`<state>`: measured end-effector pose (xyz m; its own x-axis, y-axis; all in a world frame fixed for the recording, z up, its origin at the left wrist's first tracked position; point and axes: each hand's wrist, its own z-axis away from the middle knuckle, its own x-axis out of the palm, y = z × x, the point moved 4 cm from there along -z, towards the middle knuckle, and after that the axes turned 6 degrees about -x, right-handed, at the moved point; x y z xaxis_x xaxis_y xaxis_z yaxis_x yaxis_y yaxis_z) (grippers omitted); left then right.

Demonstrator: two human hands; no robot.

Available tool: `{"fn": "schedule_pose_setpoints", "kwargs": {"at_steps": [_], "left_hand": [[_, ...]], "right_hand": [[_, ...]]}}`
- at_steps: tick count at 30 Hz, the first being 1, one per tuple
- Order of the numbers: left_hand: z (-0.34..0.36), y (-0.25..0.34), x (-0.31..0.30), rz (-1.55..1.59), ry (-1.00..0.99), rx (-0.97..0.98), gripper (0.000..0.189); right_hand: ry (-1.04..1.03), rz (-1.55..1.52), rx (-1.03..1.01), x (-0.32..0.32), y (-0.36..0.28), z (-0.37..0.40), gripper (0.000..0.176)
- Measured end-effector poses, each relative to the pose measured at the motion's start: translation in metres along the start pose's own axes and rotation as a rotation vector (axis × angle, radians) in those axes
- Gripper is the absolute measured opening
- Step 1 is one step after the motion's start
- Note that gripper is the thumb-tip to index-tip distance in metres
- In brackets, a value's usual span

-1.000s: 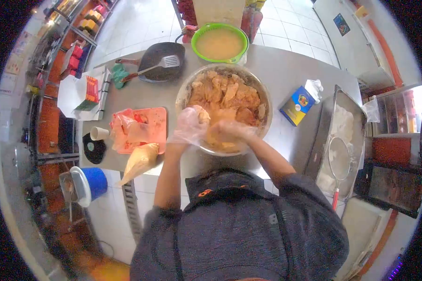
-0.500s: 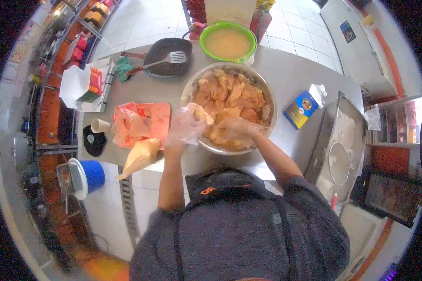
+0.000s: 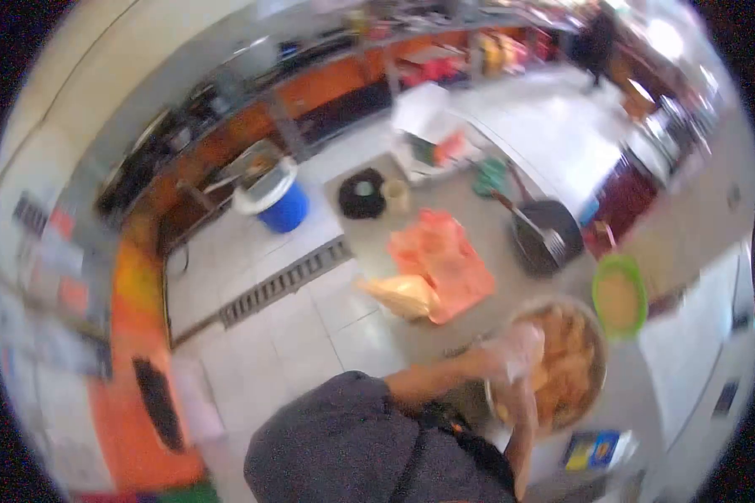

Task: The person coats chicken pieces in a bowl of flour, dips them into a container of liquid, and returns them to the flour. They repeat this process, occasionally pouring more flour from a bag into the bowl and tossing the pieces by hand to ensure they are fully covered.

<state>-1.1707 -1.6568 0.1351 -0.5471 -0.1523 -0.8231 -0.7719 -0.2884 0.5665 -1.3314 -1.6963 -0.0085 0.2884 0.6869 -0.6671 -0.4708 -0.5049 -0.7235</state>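
Note:
A round metal bowl (image 3: pixel 600 387) holds raw-looking, coated chicken pieces (image 3: pixel 569 356). Over the near left side of the bowl is my left hand (image 3: pixel 517 345), in a clear plastic glove and smeared by motion. Just below it, my right hand (image 3: pixel 516 401) reaches to the bowl's near edge, gloved as well, its fingers blurred. Whether either hand grips a piece cannot be made out. Left of the bowl lies a red tray (image 3: pixel 470 289) with crumpled plastic on it. A bag of pale yellow filling (image 3: pixel 401 295) rests at that tray's near edge.
Beyond the bowl stand a green basin of cloudy liquid (image 3: pixel 619 295) and a dark pan (image 3: pixel 538 251) with a slotted spatula (image 3: pixel 554 243) across it. A blue-and-yellow box (image 3: pixel 591 450) sits to the right. On the floor at left is a blue bucket (image 3: pixel 285 205).
My view has swung far to the left, so the bowl and both hands now appear lower right and blurred. The piece seen in my left hand earlier is no longer distinct.

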Motion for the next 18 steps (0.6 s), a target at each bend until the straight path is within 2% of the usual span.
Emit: {"fn": "schedule_pose_setpoints", "kwargs": {"at_steps": [1, 2, 3, 4, 5, 6, 7, 8, 9, 11, 12, 14, 15, 17, 18], "left_hand": [[0.002, 0.003, 0.004, -0.129, -0.090, 0.121, 0.021], [0.003, -0.004, 0.013, -0.124, -0.044, 0.087, 0.021], [0.010, -0.004, 0.011, -0.016, -0.019, 0.118, 0.023], [0.013, -0.003, 0.010, 0.090, -0.006, 0.156, 0.025], [0.011, -0.006, 0.013, 0.219, -0.084, -0.010, 0.026], [0.018, -0.004, 0.010, 0.223, -0.080, -0.009, 0.026], [0.024, -0.002, 0.007, 0.298, -0.041, 0.016, 0.026], [0.027, -0.002, 0.002, 0.369, 0.002, 0.038, 0.026], [0.027, -0.002, -0.002, 0.367, 0.009, 0.032, 0.026], [0.029, 0.002, -0.003, 0.343, -0.011, 0.010, 0.024], [0.028, -0.001, 0.002, 0.345, -0.012, 0.011, 0.024], [0.023, -0.010, 0.019, 0.361, 0.058, -0.021, 0.022], [0.021, -0.011, 0.019, 0.359, 0.061, -0.012, 0.022], [0.024, -0.015, 0.015, 0.367, 0.111, -0.004, 0.019], [0.026, -0.016, 0.010, 0.365, 0.111, -0.007, 0.019]], "right_hand": [[0.060, 0.181, -0.184, -0.016, -0.035, 0.006, 0.048], [0.134, 0.351, -0.350, -0.038, -0.074, 0.022, 0.049], [0.119, 0.364, -0.367, -0.047, -0.075, 0.018, 0.049], [-0.171, 0.355, -0.177, -0.048, -0.062, 0.012, 0.050], [-0.447, 0.342, 0.020, -0.046, -0.045, 0.009, 0.052], [-0.448, 0.348, 0.021, -0.039, -0.011, 0.007, 0.052], [-0.431, -0.039, 0.054, -0.016, 0.048, 0.009, 0.045], [-0.406, -0.426, 0.082, -0.005, 0.080, 0.005, 0.038], [-0.413, -0.424, 0.076, -0.007, 0.084, -0.001, 0.038], [-0.454, 0.777, -0.396, -0.009, 0.088, -0.002, 0.049], [-0.455, 0.777, -0.394, -0.008, 0.065, -0.002, 0.049], [-0.144, 0.262, -0.013, -0.023, 0.010, -0.007, 0.035], [-0.135, 0.265, -0.014, -0.020, 0.026, -0.006, 0.035], [0.115, 0.305, -0.164, -0.014, 0.057, 0.000, 0.028], [0.113, 0.303, -0.166, -0.017, 0.054, -0.001, 0.028]]}}
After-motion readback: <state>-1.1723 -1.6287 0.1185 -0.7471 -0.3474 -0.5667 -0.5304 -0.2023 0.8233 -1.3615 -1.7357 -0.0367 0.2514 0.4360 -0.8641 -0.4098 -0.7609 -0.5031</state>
